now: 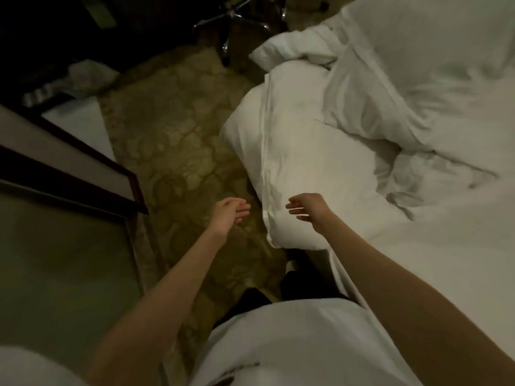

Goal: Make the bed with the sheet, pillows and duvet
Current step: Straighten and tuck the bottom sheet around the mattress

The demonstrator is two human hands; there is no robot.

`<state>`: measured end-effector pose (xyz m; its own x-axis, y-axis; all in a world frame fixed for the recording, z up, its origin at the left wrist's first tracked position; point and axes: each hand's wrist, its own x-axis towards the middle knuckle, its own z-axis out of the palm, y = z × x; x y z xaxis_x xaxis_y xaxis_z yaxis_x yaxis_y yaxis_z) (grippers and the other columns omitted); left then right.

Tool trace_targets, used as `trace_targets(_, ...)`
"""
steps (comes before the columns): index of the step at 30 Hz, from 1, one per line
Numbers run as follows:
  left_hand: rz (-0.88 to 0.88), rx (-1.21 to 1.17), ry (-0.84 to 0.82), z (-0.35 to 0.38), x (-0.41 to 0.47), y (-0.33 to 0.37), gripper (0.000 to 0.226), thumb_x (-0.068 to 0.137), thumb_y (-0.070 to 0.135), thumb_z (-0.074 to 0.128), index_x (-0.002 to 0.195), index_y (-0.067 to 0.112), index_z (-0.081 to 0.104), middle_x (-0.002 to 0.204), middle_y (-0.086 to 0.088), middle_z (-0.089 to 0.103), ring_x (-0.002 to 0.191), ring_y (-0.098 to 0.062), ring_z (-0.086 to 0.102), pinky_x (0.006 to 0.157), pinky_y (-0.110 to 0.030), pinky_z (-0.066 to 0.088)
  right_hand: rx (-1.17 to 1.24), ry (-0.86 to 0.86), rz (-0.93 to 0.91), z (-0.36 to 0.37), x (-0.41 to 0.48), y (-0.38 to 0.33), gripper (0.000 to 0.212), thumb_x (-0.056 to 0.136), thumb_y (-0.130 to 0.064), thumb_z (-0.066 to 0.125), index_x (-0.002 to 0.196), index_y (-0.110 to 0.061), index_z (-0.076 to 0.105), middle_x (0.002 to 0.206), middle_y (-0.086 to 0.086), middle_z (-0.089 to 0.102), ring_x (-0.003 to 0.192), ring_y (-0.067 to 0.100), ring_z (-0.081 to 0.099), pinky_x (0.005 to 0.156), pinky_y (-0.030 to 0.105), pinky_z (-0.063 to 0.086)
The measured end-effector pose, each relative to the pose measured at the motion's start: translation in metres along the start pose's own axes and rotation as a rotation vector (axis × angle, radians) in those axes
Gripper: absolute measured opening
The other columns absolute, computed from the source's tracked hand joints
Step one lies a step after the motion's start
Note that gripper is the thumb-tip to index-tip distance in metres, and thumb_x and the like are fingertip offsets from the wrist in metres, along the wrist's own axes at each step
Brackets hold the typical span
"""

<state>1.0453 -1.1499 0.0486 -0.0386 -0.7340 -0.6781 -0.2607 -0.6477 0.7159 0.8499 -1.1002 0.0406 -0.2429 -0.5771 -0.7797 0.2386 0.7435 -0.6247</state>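
A white pillow (301,162) lies at the near left edge of the bed, its seamed flap running down its left side. My right hand (306,208) hovers over the pillow's near end with fingers spread and holding nothing. My left hand (231,214) is held out over the carpet, just left of the pillow, fingers straight and empty. A rumpled white duvet (418,87) is bunched across the far part of the bed. A second pillow (289,52) pokes out behind the first. The flat white sheet (446,260) covers the mattress at the right.
A patterned carpet (172,140) runs between the bed and dark wooden furniture (83,174) at the left. A swivel chair's chrome base (237,20) stands at the far end of the carpet. My legs stand against the bed's edge.
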Motion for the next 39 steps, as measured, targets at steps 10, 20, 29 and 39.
trace_targets(10,-0.144,-0.253,0.269,-0.074,0.091,0.073,0.023,0.098,0.004,0.034,0.101,0.006,0.057,0.084,-0.006,0.065,0.07,-0.015,0.061,0.05,-0.02,0.046,-0.077,-0.138,0.033,0.107,0.077,-0.117,0.014,0.089,-0.007,0.05,0.093,0.0,0.062,0.082,0.013,0.062,0.061,0.018,0.054,0.056,0.023,0.037)
trace_targets(20,-0.138,-0.194,0.15,-0.169,0.265,0.197,0.023,0.096,-0.001,0.038,0.084,0.008,0.055,0.083,-0.011,0.063,0.062,-0.015,0.058,0.043,-0.016,0.045,-0.045,0.023,0.045,0.238,0.212,-0.275,0.018,0.094,-0.008,0.047,0.098,0.0,0.062,0.08,0.011,0.064,0.062,0.017,0.056,0.057,0.022,0.043)
trace_targets(29,-0.024,0.038,-0.083,-0.189,0.42,0.365,0.015,0.097,0.005,0.042,0.097,0.007,0.057,0.086,-0.004,0.065,0.068,-0.011,0.06,0.048,-0.014,0.042,0.12,0.123,0.009,0.271,0.307,-0.405,0.019,0.093,-0.01,0.049,0.104,-0.002,0.062,0.074,0.006,0.064,0.06,0.014,0.058,0.052,0.02,0.044)
trace_targets(39,-0.003,0.227,-0.208,-0.087,0.6,0.545,0.019,0.099,0.01,0.041,0.089,0.012,0.058,0.078,0.0,0.064,0.053,-0.002,0.062,0.051,-0.016,0.043,0.287,0.211,0.131,0.207,0.471,-0.567,0.015,0.096,-0.013,0.045,0.097,-0.007,0.058,0.044,-0.004,0.063,0.037,0.006,0.058,0.045,0.018,0.044)
